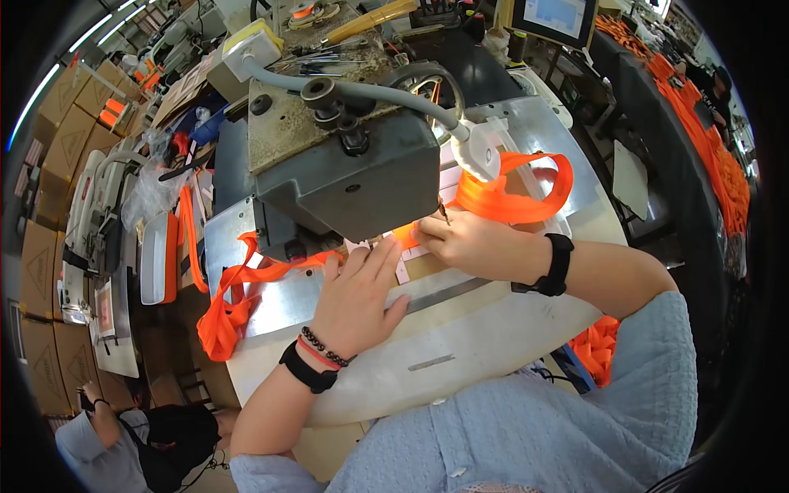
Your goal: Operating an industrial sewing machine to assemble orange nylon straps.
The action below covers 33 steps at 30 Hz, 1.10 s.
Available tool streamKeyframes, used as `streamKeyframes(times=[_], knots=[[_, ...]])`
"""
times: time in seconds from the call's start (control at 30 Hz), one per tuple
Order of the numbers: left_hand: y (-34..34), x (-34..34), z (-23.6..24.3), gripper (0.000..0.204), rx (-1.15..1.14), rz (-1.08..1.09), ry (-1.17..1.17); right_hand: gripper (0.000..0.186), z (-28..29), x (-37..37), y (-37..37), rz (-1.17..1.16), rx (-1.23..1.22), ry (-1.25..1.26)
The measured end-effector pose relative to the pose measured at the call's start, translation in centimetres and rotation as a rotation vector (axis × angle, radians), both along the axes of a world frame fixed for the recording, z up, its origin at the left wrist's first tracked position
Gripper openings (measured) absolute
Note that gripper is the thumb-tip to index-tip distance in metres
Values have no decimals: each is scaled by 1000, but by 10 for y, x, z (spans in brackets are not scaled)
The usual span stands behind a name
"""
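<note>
A grey industrial sewing machine [353,185] stands in front of me, its head over a shiny metal bed plate. Bright orange webbing strap [538,207] loops on the right side of the plate and passes under my fingers. An orange strap length [226,316] trails in folds over the plate's left edge. My left hand [357,296] lies with stretched fingers on the work just below the machine head. Beside the needle area, my right hand [472,245] has its fingers closed on the orange strap. Both hands partly hide the stitching spot.
A small lamp [481,154] on a grey flexible neck lights the work. To the left is an orange-and-white tray [159,259]. A screen [555,18] stands at the back. Orange straps [686,123] cover the dark table at right. Another person [140,444] is at lower left.
</note>
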<state>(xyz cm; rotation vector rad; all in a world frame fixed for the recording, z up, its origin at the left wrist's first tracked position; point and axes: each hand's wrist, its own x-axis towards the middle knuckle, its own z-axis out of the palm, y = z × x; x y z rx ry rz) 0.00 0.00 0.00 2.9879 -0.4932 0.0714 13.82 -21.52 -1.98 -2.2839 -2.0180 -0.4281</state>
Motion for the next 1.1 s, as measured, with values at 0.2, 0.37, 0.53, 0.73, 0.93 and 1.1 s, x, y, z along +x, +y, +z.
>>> streamKeyframes(times=[0.2,0.37,0.53,0.73,0.93,1.1], knots=[[-14,4,-4,66,-4,44,-90,30,0,5,-2,43,98,49],[-12,4,-4,65,-69,44,-82,29,3,1,-1,3,20,-52],[-6,5,-13,66,-133,30,-76,26,2,1,0,13,30,-29],[-7,8,-13,66,-68,25,-93,25,0,2,2,10,51,-22],[-9,10,-14,66,-37,34,-69,29,2,2,1,21,61,23],[-7,10,-13,65,-35,23,-61,30,2,2,1,23,58,54]])
